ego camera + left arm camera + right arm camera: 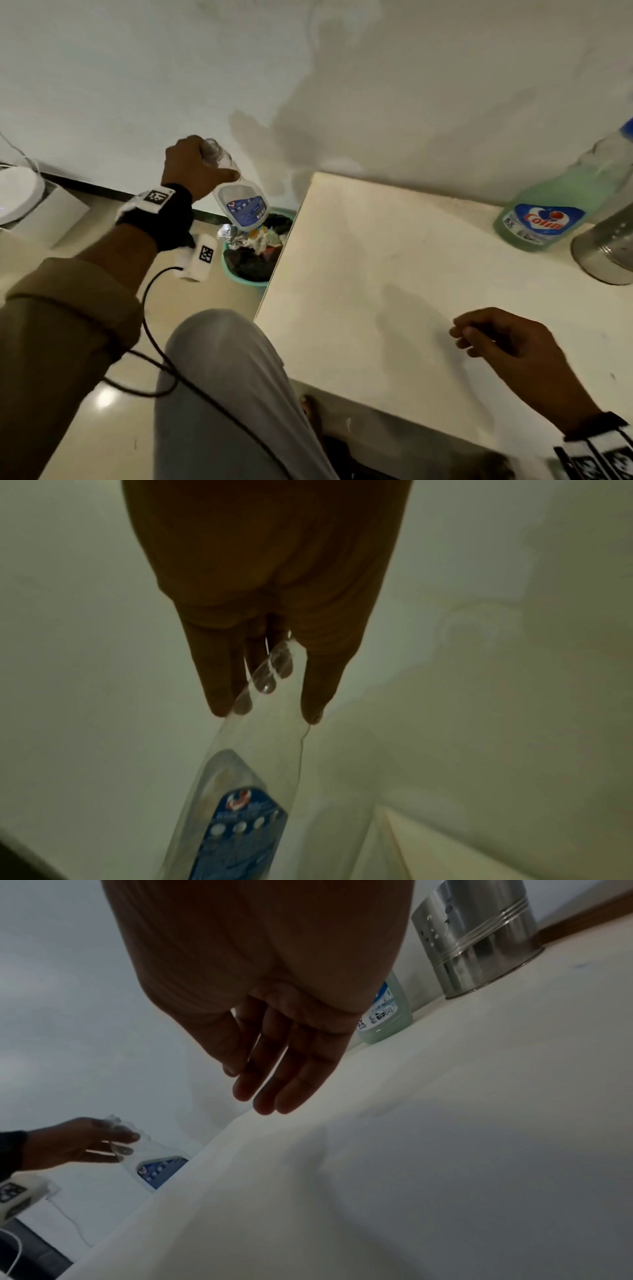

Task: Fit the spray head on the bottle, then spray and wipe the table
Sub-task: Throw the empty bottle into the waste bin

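Clear plastic, the empty bottle hung neck-up in our left hand, fingers curled around its neck, beyond the table edge above a bin. Our right hand hovered over the table, fingers loose. A slipping grip risked dropping it.
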The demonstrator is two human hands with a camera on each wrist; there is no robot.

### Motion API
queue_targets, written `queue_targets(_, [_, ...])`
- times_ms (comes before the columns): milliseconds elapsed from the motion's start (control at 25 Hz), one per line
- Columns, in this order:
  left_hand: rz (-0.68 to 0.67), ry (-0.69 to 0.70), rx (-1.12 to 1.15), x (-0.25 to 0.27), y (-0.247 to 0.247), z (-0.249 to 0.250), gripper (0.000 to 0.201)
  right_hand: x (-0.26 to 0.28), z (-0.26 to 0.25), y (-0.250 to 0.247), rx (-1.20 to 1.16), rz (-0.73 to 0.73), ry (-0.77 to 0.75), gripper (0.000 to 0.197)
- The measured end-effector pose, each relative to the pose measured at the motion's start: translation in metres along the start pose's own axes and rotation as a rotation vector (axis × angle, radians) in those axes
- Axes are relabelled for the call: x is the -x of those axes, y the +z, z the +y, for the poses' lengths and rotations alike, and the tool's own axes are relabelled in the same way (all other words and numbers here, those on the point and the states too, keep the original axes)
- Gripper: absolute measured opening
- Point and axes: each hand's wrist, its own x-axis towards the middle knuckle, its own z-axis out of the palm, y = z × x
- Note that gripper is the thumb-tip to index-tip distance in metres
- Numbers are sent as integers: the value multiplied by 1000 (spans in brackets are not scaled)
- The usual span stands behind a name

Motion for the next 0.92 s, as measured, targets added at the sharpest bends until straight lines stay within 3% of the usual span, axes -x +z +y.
queue_targets(80, [-18,-93,45,-1,33,-28,68,1,-4,-3,3,18,-1,17])
queue_targets(240, [-68,-277,198,1,93,-76,48,-4,-4,-5,24,49,12,19])
queue_targets(360, [-52,-511,381,-13,127,-123,67,-4,-4,-2,2,68,55,13])
queue_targets(400, [-104,-585,497,-17,137,-139,68,-4,-5,0,6,63,59,31])
queue_targets(480, [-143,-639,518,-12,147,-165,57,-4,-7,1,15,45,70,67])
queue_targets(600, [-259,-829,533,16,144,-171,66,-4,-9,1,21,35,113,74])
queue_targets(720, [-324,-825,496,23,147,-184,78,-4,-9,3,78,91,116,40])
queue_targets(800, [-316,-785,413,25,137,-178,87,-3,-14,2,44,48,120,42])
queue_targets(880, [-312,-646,150,24,123,-171,95,-3,-14,0,41,59,121,50])
queue_targets(920, [-313,-559,12,25,111,-163,93,-2,-18,-2,40,71,105,32])
